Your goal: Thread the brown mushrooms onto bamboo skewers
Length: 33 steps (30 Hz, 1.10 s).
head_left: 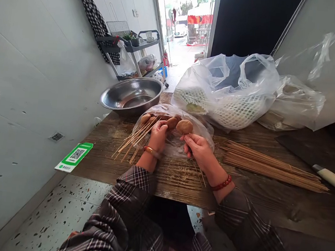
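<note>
My left hand (158, 135) is closed at the fingertips on a rounded brown food piece (172, 123) that looks like a mushroom cap. Close by on the right, my right hand (196, 145) pinches a thin wooden skewer (201, 171) just under another brown cap (184, 126), which stands at its top. Beneath both hands lies a clear plastic bag (180, 148) with more brown pieces at its mouth. Several skewered pieces (145, 118) rest on the bag's left side, their sticks (129, 141) fanning toward me. Fingers partly hide where the left piece is gripped.
A bundle of bare skewers (269, 165) lies to the right, beside a cleaver (329, 178) with a pale handle. Behind are a steel basin (108, 100) and big white plastic bags (231, 96). A QR-code card (75, 156) sits at the table's left edge.
</note>
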{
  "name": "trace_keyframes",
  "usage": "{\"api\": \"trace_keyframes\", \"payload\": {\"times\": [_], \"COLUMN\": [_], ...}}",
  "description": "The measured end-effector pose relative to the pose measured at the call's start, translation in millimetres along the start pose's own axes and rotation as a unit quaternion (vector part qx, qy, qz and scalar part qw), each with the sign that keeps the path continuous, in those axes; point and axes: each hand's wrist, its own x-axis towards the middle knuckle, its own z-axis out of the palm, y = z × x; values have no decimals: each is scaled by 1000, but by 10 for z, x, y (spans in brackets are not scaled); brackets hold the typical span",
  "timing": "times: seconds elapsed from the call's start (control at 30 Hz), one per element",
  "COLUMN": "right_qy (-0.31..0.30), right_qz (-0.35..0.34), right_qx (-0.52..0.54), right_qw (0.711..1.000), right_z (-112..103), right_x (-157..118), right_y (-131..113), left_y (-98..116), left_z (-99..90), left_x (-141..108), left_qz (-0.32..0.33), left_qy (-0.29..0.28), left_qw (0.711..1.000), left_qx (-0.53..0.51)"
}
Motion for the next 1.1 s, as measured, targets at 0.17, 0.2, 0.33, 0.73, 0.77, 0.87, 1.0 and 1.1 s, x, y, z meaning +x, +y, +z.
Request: {"api": "trace_keyframes", "payload": {"times": [0.17,0.2,0.33,0.73,0.77,0.87,1.0,1.1], "right_qy": [-60,-75,-98,-95,-96,-96,-90,-76], "right_qz": [6,9,26,48,49,55,71,71], "right_qx": [-29,-39,-65,-91,-91,-82,-68,-64], "right_qw": [998,996,993,990,990,991,991,993], "right_z": [17,22,39,38,35,29,29,31], "right_x": [-59,-66,-79,-100,-98,-91,-83,-83], "right_y": [12,20,51,122,131,158,179,184], "left_y": [164,191,258,295,299,311,313,300], "left_z": [-32,-33,-45,-49,-49,-51,-53,-55], "left_x": [-76,-86,-103,-123,-126,-139,-158,-167], "left_qz": [-101,-103,-110,-110,-112,-112,-105,-92], "left_qy": [-12,-12,-12,5,9,16,17,9], "left_qw": [964,961,962,951,950,949,950,956], "left_qx": [-246,-256,-251,-290,-290,-293,-293,-278]}}
